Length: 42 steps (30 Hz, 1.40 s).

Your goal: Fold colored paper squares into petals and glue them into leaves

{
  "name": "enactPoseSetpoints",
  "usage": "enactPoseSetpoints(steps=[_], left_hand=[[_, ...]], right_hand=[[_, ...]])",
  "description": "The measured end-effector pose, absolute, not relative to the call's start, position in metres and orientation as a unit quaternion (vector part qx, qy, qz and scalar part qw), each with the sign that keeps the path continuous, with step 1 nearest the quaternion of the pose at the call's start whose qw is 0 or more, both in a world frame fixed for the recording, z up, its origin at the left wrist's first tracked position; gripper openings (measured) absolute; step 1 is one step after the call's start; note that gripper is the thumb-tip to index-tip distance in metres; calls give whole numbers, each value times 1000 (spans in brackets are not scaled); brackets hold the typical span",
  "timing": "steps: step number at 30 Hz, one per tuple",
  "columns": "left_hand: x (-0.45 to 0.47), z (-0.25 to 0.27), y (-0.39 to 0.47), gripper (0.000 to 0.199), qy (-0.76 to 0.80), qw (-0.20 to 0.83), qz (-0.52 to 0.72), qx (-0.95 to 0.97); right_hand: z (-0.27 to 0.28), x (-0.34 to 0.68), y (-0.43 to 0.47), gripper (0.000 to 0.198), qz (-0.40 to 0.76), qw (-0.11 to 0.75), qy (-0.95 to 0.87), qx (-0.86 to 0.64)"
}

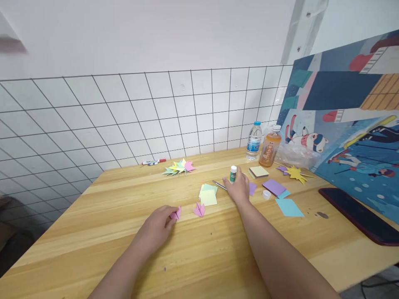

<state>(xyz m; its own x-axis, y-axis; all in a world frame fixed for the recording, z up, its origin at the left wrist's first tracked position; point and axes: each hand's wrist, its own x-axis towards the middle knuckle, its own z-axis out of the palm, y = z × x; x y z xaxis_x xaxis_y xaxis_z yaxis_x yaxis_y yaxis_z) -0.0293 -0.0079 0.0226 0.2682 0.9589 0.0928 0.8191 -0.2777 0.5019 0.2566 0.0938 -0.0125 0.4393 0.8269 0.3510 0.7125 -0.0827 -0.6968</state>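
My left hand (157, 226) pinches a small folded piece of pink paper (176, 213) between thumb and fingers. Just right of it lies another pink folded paper (199, 209) on the wooden table. My right hand (238, 187) has its thumb and index finger around a green glue stick (233, 174) with a white top, which stands upright. Beside that thumb is a slim metal tool (220, 185), its near end hidden by the hand. Pale yellow and green paper squares (208, 195) lie between my hands. A purple paper (252, 189) shows partly behind my right wrist.
A spiky paper cluster (180, 167) and markers (153, 162) lie toward the back. At the right are a water bottle (254, 141), an orange drink bottle (270, 146), sticky notes (258, 172), a white cap (266, 194), blue paper (289, 207), a yellow paper star (295, 174) and a phone (358, 214).
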Motion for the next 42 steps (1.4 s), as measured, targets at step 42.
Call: enactPoseSetpoints(steps=[42], left_hand=[[-9,5,-10,14,509,198,254,798]], right_hand=[[21,179,0,14,140,272,-840,-448]])
